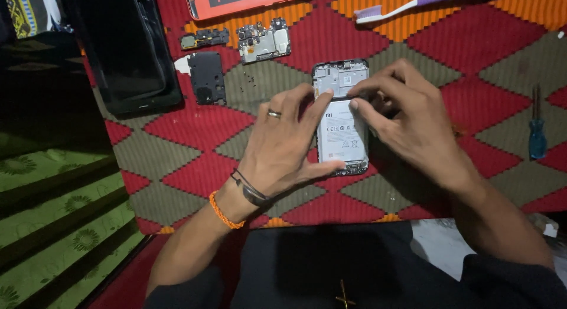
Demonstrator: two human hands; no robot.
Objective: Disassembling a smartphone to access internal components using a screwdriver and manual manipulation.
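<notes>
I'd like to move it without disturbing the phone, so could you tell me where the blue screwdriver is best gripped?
Grip the blue screwdriver by its thick blue handle, coming from above, probably with fingers across its width. It lies flat on the patterned mat, thin shaft pointing away, with open space around it, well right of the right hand.

Woven mat (pixel 484 67): diamond pattern in red, olive grey and orange stripes.
Opened phone (pixel 341 117): silver-grey frame, white battery.
Back cover (pixel 236 2): orange.
Toothbrush (pixel 413 3): purple and white.
Screwdriver (pixel 537 132): blue handle.
Circuit board (pixel 264 41): grey and silver, possibly with dark chips.
Wrist band (pixel 223 211): orange beads, beside a black band.
Side cloth (pixel 53 214): green, flower pattern.
</notes>
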